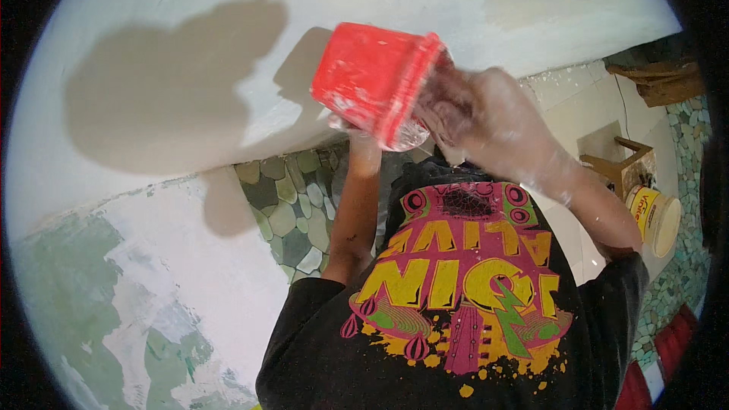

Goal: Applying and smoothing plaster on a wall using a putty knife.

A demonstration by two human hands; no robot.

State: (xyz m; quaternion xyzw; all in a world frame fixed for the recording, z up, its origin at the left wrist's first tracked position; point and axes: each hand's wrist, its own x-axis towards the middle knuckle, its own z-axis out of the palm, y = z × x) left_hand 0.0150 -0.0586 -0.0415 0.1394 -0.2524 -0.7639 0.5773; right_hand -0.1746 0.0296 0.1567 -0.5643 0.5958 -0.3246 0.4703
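Observation:
A red plastic tub (364,80), smeared with white, is held up in front of the wall and tilted, its base toward the upper left and its mouth toward the right. My right hand (501,118), dusted with white and blurred, is at the mouth. Its fingers are bent and closed at the rim, partly inside. My left forearm (353,228) rises to the tub's underside; the left hand is hidden behind it, so its grip does not show. Crinkled clear plastic (406,135) shows under the rim. What lies inside the tub cannot be seen.
A pale wall (182,0) spans the top, with shadows on it. Lower left is a patchy green-and-white surface (137,296). Stone-patterned tiles (292,205) lie beyond my left arm. At right stand a small wooden stool (626,163) and a yellow-and-white bucket (654,220).

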